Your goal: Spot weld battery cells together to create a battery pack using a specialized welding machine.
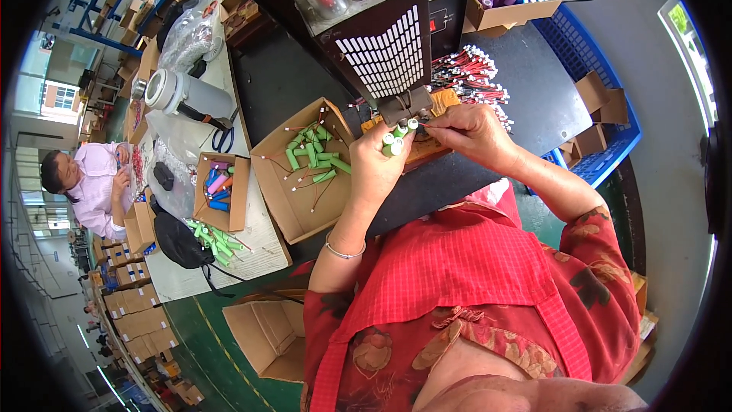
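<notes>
Black worktop (530, 69) spreads around the dark machine (381, 57), and from my remote seat I see the left hand (379, 168) closed around a few green cells (393, 146), white ends showing, just in front of the machine. Right beside them, the right hand (482, 136) bends its fingers inward; whether they grip anything I cannot tell. Left of both hands sits an open cardboard box (305, 214)
</notes>
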Available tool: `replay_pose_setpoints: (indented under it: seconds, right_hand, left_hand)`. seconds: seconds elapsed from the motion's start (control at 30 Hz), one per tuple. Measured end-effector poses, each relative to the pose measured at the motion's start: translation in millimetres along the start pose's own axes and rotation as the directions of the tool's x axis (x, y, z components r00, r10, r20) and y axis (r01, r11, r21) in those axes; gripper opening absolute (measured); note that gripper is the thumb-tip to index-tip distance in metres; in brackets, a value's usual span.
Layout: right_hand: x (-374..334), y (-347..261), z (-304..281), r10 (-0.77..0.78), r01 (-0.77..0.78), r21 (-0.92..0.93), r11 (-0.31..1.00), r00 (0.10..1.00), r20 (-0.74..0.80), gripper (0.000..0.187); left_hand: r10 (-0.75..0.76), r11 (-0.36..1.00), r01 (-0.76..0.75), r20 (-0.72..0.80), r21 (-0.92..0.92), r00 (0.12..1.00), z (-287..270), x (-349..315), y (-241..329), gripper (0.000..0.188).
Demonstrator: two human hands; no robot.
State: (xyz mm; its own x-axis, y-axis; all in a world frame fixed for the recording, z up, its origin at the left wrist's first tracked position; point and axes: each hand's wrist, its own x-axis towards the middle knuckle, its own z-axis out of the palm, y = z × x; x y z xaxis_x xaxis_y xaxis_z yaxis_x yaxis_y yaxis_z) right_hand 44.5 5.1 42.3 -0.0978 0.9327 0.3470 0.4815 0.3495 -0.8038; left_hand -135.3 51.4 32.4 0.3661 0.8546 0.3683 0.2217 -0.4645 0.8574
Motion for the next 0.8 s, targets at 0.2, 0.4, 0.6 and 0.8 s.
replay_pose_setpoints:
  seconds: [0.2,0.4,0.6,0.8]
  right_hand:
    - [5,1,-1,-0.012,0.012,-0.033,0.999,1.0,0.006,0.011]
    - [3,3,-3,-0.03,0.029,0.01,1.0,0.999,0.02,0.016]
    - [-23,17,-54,0.128,-0.17,-0.143,0.975,0.956,-0.263,0.013]
    - [-82,41,-10,0.303,-0.267,-0.48,0.836,0.953,-0.001,0.023]
  left_hand:
    - [-0.047,0.999,0.046,0.015,0.028,0.999,3,3,-1,0.015]
    - [-0.066,0.998,0.066,0.02,0.021,0.998,4,3,-6,0.016]
    - [-0.359,0.902,0.327,-0.068,-0.281,0.931,-32,-2,-9,0.025]
    - [-0.519,0.809,0.473,-0.047,-0.35,0.853,-91,-17,-45,0.037]
